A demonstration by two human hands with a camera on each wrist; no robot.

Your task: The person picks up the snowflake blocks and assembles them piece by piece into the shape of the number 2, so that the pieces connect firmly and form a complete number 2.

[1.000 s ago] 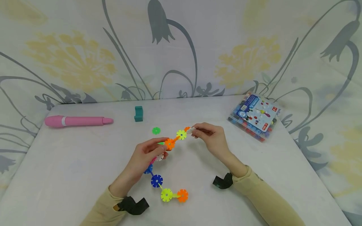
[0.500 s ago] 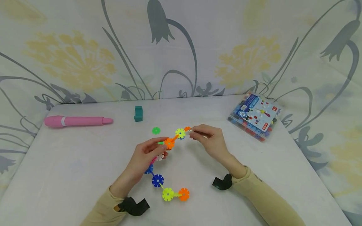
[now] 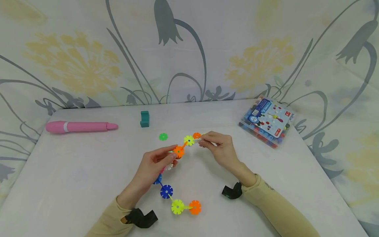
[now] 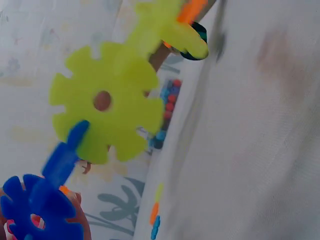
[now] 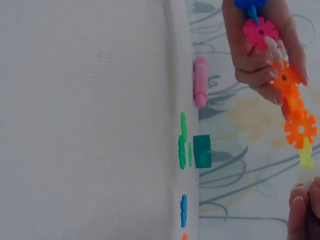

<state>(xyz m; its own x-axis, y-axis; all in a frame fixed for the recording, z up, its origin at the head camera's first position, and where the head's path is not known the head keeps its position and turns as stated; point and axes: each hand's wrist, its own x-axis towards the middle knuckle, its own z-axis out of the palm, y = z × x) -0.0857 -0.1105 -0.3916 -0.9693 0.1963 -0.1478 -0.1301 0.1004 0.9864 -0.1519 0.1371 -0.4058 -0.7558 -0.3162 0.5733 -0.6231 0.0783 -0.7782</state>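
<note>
A chain of notched, flower-shaped plastic discs runs between both hands above the table. My left hand [image 3: 152, 166] pinches an orange disc [image 3: 178, 151] in its upper part. Below that hand hang a white disc, a pink disc [image 5: 260, 33], blue discs [image 3: 166, 191], a yellow disc [image 3: 177, 206] and an orange end disc [image 3: 194, 207]. Beyond the pinched disc comes another yellow disc [image 3: 189, 141]. With thumb and fingertips, my right hand [image 3: 220, 148] pinches a white disc [image 5: 306, 176] right at that yellow disc's edge; the fingers cover much of it.
Loose green discs [image 3: 163, 136] and an orange disc [image 3: 196, 135] lie beyond the hands. Further back stand a teal block [image 3: 144, 118], a pink toy microphone [image 3: 83, 127] at left and a clear box of colourful pieces [image 3: 266, 121] at right. A patterned cloth [image 3: 189, 49] hangs behind.
The right hand has moved slightly left, bringing the white disc up against the yellow one. The chain's hanging end has swung a little to the right. The left hand keeps its grip.
</note>
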